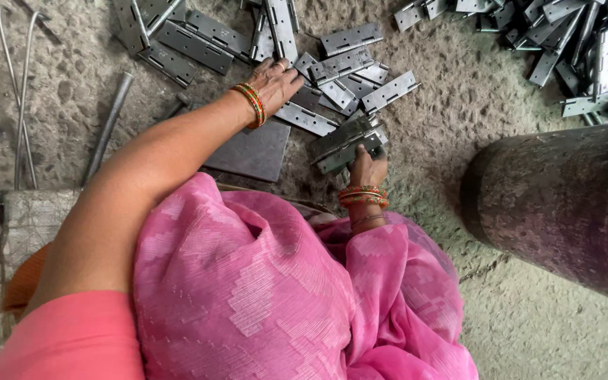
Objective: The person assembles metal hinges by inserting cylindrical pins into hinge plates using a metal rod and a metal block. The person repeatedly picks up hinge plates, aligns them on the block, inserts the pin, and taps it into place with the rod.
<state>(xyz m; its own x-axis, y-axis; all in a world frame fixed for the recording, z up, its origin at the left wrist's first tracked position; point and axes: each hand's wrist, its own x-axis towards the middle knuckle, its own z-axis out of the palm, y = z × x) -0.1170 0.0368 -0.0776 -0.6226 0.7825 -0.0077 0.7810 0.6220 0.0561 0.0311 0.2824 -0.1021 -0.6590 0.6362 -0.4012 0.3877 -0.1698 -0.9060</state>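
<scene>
A person's left hand (276,81) stretches forward, fingers spread flat over loose metal hinges (339,67) on the floor (459,105). The right hand (367,169), wrist bent, pinches a stack of hinges (346,141) nearby.

Soft, even daylight falls on my work here, no hard shadows, only faint shade under my left arm (142,176). The metal hinges (339,67) give a dull sheen, no glare. Centre looks sharp; the edges bend and the dark cylinder (564,204) blurs slightly.

Bare floor (452,98) lies open between hinge piles (346,70), while the dark cylinder (564,204) blocks the right.
</scene>
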